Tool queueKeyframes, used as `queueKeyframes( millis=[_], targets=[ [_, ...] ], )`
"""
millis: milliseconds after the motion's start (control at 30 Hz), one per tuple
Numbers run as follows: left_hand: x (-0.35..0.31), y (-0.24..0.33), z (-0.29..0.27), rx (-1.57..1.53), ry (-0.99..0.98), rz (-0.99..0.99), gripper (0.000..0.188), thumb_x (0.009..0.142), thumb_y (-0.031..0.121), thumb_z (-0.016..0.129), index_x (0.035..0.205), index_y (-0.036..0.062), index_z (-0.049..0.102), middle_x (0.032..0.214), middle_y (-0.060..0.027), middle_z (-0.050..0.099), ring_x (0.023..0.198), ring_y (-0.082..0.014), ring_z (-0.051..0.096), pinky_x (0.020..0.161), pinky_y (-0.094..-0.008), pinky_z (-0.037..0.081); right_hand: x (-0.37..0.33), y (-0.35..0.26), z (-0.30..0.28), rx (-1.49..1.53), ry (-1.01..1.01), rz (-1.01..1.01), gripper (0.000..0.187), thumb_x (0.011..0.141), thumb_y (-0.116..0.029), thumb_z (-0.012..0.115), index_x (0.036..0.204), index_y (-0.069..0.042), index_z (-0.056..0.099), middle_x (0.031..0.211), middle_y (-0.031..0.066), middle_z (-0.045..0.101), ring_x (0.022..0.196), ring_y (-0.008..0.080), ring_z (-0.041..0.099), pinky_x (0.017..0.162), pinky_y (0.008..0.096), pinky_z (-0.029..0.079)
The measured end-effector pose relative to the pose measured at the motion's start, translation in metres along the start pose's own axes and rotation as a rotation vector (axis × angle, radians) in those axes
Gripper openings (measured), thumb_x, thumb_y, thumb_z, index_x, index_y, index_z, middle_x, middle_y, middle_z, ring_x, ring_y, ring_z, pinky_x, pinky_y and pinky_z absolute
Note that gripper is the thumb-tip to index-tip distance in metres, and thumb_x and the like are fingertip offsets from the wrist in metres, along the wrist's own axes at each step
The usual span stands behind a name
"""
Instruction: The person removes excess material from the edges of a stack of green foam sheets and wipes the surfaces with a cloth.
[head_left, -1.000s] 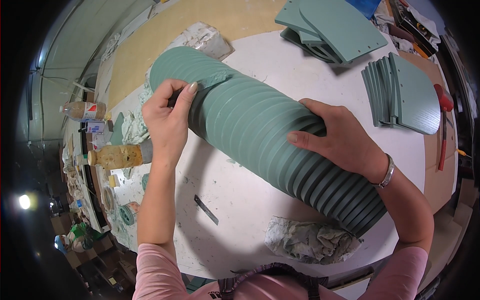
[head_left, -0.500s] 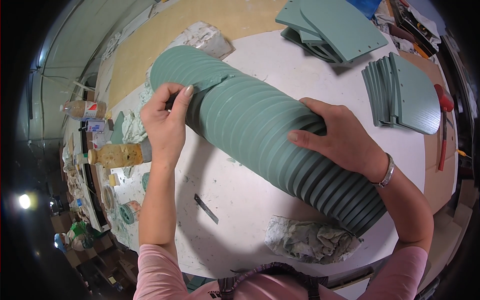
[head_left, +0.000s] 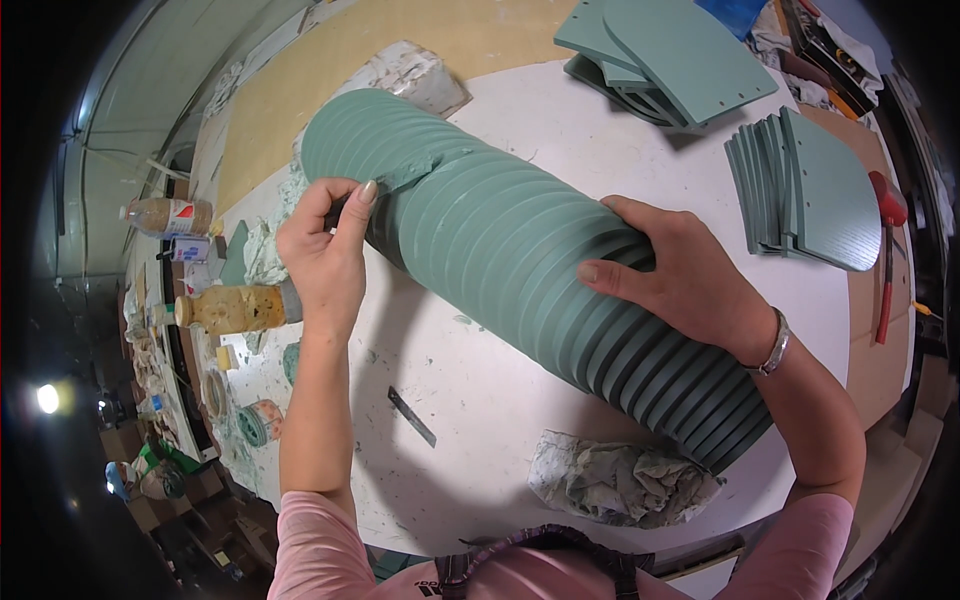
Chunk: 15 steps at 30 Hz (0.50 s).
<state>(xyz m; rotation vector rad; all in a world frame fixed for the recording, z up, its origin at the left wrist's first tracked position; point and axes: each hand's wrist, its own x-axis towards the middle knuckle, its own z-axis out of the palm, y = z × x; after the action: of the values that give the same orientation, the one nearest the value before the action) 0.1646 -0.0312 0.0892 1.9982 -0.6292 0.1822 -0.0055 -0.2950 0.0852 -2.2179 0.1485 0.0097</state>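
A long green ribbed cylinder, with darker gaps between its rings toward the near right end, lies slantwise across the white table. My left hand is closed in a pinch on a thin flat strip smeared with green paste, like a spatula blade. The strip's far end lies against the ribs near the cylinder's far left end. My right hand grips the cylinder's upper right side, thumb on top and fingers curved over the far side. A narrow dark blade lies on the table in front of the cylinder.
A crumpled, stained cloth lies near the front edge. Green curved panels stand stacked and lie piled at the right and back. A red mallet is far right. Bottles, a jar and a tub line the left side.
My left hand has drawn slightly down and left, taking the strip with it along the ribs. My right hand and the cylinder stay nearly still.
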Motion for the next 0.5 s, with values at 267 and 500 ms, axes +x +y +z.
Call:
queueKeyframes(
  millis=[267,500],
  targets=[
    [0.019,0.02,0.018,0.06,-0.119,0.106,0.015,0.093,0.009,0.071,0.086,-0.0012,0.064,0.075,0.0039,0.056,0.071,-0.0053,0.046,0.065,-0.0199,0.038,0.0,-0.001,-0.001,0.012,-0.011,0.021,0.054,0.084,-0.044,0.072,0.105,0.006,0.065,0.087,0.0253,0.069,0.083,0.0397,0.069,0.077,0.0433,0.054],
    [0.021,0.018,0.023,0.275,-0.07,0.328,0.012,0.089,0.005,0.073,0.086,-0.002,0.064,0.069,-0.0034,0.056,0.065,-0.0097,0.049,0.061,-0.0228,0.04,-0.001,0.0,-0.001,0.003,0.006,-0.015,0.054,0.085,-0.044,0.072,0.105,0.006,0.065,0.085,0.0258,0.068,0.082,0.0407,0.068,0.076,0.044,0.053]
  ],
)
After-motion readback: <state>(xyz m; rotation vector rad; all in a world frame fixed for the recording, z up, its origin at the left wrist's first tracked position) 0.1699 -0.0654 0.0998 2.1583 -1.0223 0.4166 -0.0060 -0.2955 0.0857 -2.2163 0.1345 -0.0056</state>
